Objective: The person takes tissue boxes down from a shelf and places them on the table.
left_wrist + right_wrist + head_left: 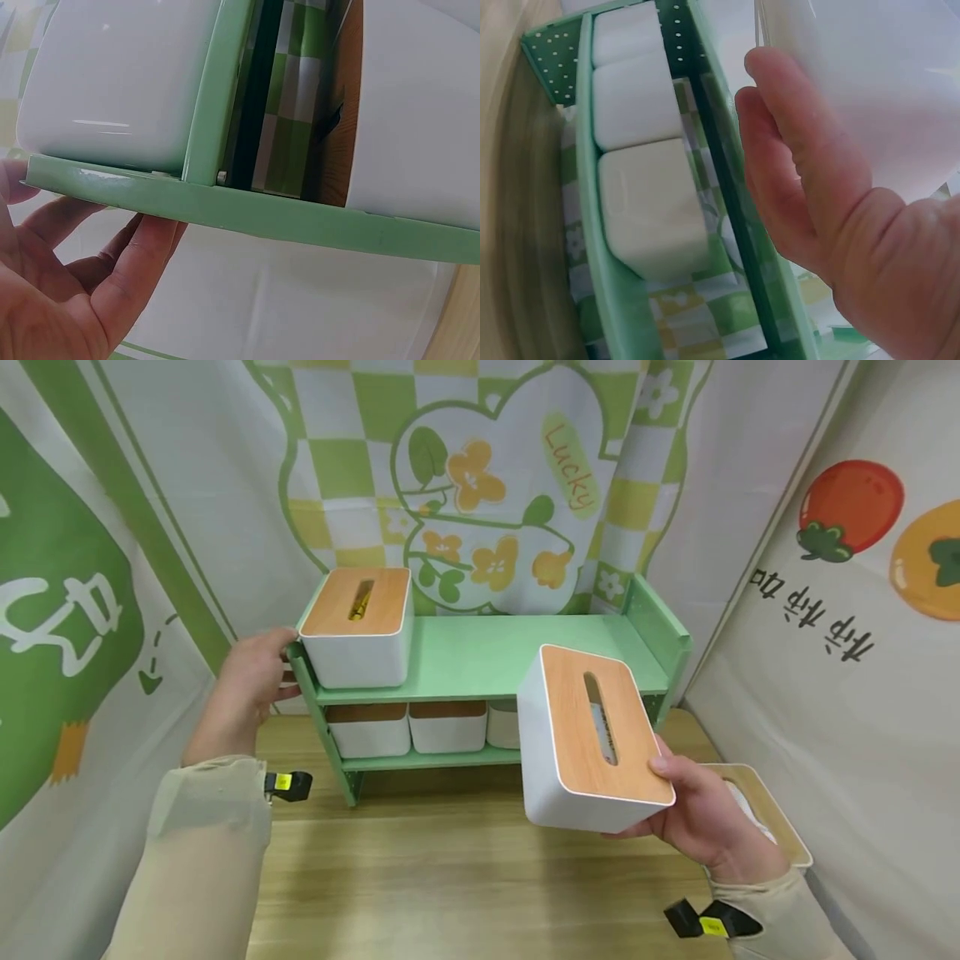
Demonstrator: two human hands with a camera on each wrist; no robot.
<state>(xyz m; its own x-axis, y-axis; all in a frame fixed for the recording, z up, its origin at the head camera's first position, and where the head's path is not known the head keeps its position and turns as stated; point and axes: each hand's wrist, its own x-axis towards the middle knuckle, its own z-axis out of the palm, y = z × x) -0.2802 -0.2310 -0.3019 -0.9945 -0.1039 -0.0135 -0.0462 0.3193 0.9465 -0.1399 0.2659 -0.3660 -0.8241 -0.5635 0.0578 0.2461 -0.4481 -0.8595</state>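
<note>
My right hand [701, 814] holds a white tissue box [600, 727] with a wood-look lid, thumb over the lid's edge and fingers beneath. Tilted, the box hangs in front of the right part of a green two-tier shelf [487, 647]; something pale shows through its slot. At the shelf's left end, my left hand [258, 672] grips the side panel near its top; in the left wrist view its fingers [139, 255] bend against the panel's outer face. Right beside that panel, another tissue box [356, 602] sits on the top tier, something yellowish inside its slot.
On the lower tier stand two white boxes with wood-look lids [447, 727] and a cream container [656, 206]. An open tan-rimmed box [780, 818] with something white inside lies on the wood-look floor [450, 860] at the right. Printed curtains [847, 693] hang around the shelf.
</note>
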